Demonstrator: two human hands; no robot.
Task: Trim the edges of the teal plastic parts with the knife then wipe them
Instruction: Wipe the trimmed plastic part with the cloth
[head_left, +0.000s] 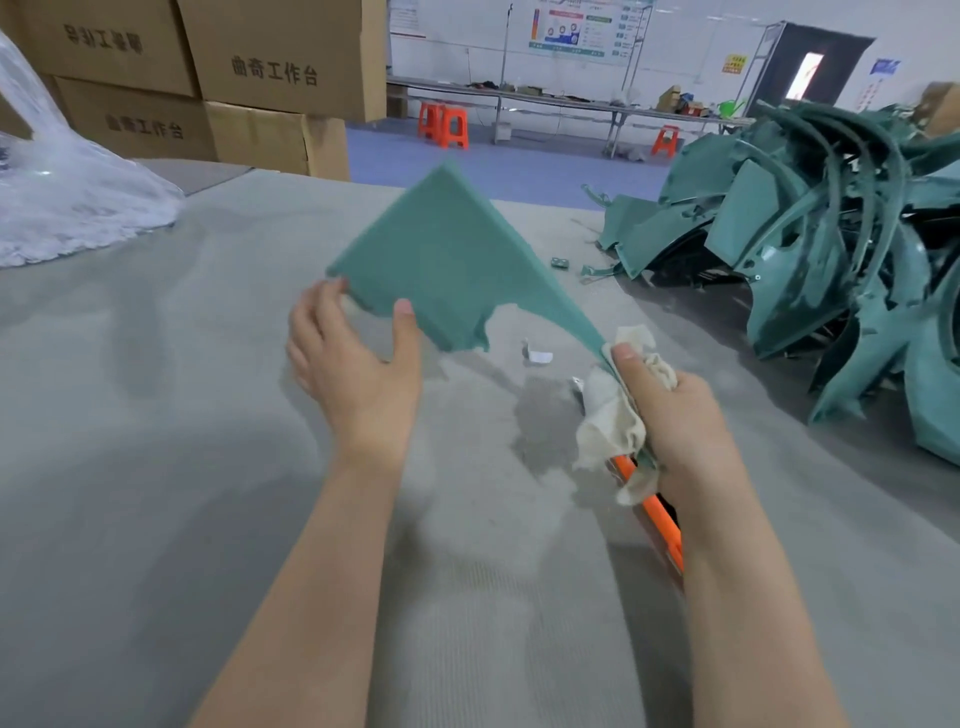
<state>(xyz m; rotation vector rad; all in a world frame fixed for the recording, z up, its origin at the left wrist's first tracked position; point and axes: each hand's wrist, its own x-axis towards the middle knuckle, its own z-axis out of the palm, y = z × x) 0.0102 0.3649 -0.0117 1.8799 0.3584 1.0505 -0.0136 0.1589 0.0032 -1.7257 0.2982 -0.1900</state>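
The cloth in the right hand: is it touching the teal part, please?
Touching: head view shows the right hand pinching the cloth onto the teal part.

Forearms outstretched, left hand (349, 366) in a pinch grip, right hand (672, 415) curled tight, thumb extended.

I am in a workshop, a kind of small factory. Brown cardboard boxes (197, 67) stand piled up behind my big grey table (156, 467). A heap of teal plastic parts (810, 249) lies at my right. Far back I see a long work table (545, 101), orange stools (444, 124) and charts (576, 31) on the wall.
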